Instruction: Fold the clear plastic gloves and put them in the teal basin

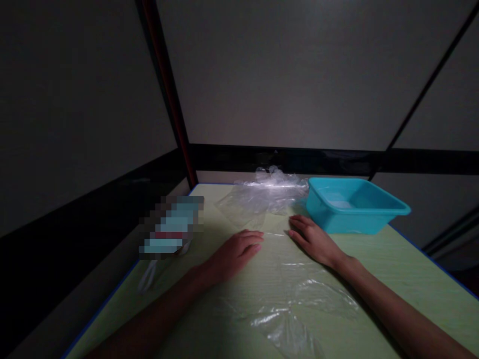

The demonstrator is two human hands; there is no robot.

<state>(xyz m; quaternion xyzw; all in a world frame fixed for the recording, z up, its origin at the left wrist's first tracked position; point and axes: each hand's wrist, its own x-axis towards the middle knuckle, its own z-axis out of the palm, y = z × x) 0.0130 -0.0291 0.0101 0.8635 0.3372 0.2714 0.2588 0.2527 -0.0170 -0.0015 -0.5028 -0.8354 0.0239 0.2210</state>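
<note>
My left hand [234,252] lies flat, palm down, on the pale green table [404,264], fingers stretched toward the middle. My right hand [312,239] also rests flat with fingers out, just in front of the turquoise basin [354,204]. Both hands press on a clear plastic sheet [295,299] spread between and below them. Neither hand holds anything. A crumpled heap of clear plastic bags [264,194] sits beyond my fingertips at the table's far edge.
A blurred-out packet [172,227] lies at the table's left edge, with a thin white loop [147,276] below it. Grey partition walls with dark rails enclose the table at back and sides. The scene is dim.
</note>
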